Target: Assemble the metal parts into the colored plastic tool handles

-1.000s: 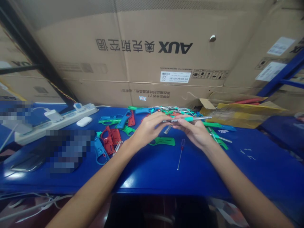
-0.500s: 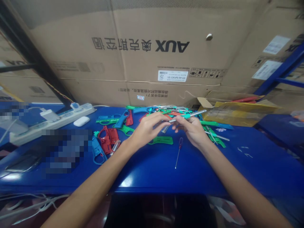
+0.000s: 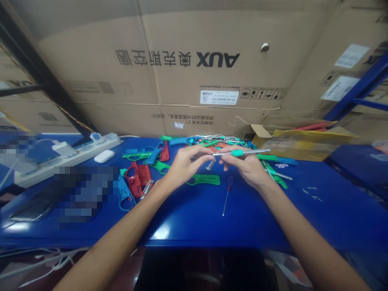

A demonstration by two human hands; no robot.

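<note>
Head view: left hand (image 3: 185, 163) pinched, thumb against fingers, on left end of slim silver metal rod with teal sleeve (image 3: 237, 153). Right hand (image 3: 251, 166) clamped on same rod near sleeve. Rod held roughly level above glossy blue worktop (image 3: 188, 218), right end pointing past right hand. Below, between forearms: screwdriver with purple-red handle (image 3: 230, 184), tip toward worktop's front edge; flat green plastic piece (image 3: 206, 179) just beside left wrist. Brown cardboard carton (image 3: 178, 28) behind.
</note>
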